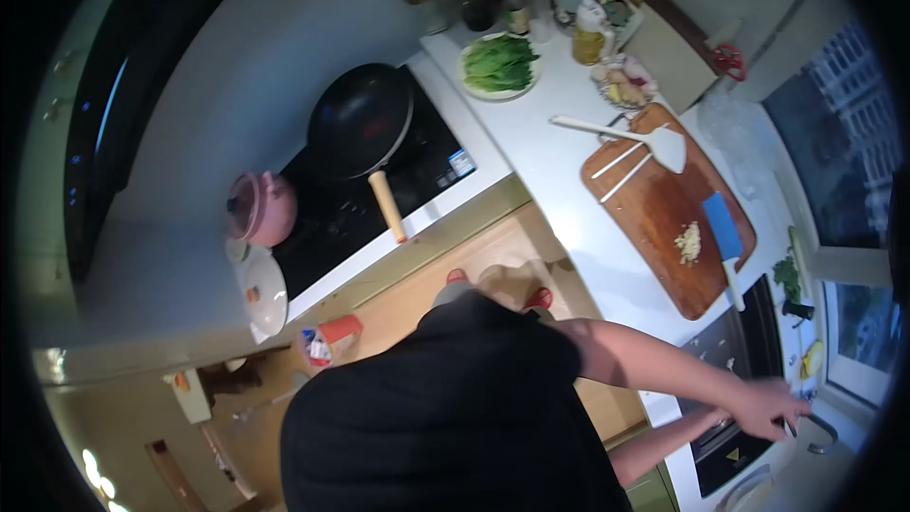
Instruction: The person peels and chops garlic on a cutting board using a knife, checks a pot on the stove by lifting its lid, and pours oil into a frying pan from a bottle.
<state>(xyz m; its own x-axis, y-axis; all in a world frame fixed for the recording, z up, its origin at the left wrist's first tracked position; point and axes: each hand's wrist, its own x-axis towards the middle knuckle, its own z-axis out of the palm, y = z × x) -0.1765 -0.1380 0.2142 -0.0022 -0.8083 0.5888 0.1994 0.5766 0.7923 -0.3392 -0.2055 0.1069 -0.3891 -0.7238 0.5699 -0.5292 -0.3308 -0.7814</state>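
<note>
My left hand (770,410) is over the sink area at the lower right, its fingers curled at the base of the metal faucet (823,434). Motion blurs it a little. Just behind it, my right hand (718,417) is low over the dark sink (735,455); its fingers are mostly hidden. Near the sink lies a wooden cutting board (654,218) with a pile of chopped garlic (688,243). A cleaver with a blue blade (722,228) rests along the board's edge. A white spatula (666,149) and a pair of white chopsticks (621,171) lie across its far end.
A black wok (360,118) with a wooden handle and a pink pot (262,209) stand on the stove side. A plate of leafy greens (500,66) sits on the counter before several bottles. A red-rimmed bin (332,337) is on the floor.
</note>
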